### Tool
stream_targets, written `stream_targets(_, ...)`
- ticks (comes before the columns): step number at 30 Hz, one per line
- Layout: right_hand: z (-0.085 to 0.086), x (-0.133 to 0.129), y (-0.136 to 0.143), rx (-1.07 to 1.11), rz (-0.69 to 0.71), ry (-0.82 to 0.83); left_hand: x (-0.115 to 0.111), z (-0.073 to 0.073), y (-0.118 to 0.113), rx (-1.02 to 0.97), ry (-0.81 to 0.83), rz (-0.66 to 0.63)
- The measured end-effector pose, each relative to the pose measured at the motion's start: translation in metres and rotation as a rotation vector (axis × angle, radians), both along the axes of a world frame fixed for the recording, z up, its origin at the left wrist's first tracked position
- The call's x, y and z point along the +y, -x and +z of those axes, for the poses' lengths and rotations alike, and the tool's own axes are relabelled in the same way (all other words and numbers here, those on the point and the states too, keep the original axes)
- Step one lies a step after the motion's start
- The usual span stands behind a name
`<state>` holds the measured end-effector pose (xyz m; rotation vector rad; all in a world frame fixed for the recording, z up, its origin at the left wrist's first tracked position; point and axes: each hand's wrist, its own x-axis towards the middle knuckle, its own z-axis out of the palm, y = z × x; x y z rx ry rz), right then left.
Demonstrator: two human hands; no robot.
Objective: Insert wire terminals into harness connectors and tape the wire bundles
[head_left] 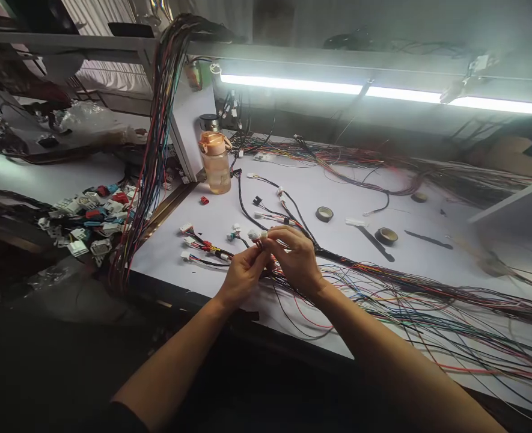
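Observation:
Over the front of the white table, my left hand [242, 275] is closed on thin wires just below a small white connector [253, 235]. My right hand [296, 257] meets it from the right, its thumb and fingers pinched at the connector's edge; the exact grip is partly hidden by the fingers. To the left lie branches of a wire harness ending in white plugs, one with a red connector [207, 245] on it. Behind my hands, a taped black harness trunk [333, 256] runs right into a spread of loose coloured wires [410, 319].
A clear bottle with an orange lid [217, 165] stands at the back left. Tape rolls [386, 236] and dark strips [428, 239] lie to the right. A thick wire bundle [160, 120] hangs over the shelf, beside a heap of connectors [89, 222]. Another person's arm shows far right.

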<state>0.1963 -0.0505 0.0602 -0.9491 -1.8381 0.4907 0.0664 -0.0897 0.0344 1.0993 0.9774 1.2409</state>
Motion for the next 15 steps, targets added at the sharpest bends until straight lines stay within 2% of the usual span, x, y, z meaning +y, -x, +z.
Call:
stream_targets(7,-0.001,-0.015,-0.01,-0.323,-0.004,-0.258,-0.006,-0.002,-0.004,0.368,-0.14,0.026)
stream_targets(15,-0.024,-0.045,-0.032,-0.055,-0.148,-0.154,-0.008,-0.012,-0.019,0.701,-0.412,-0.084)
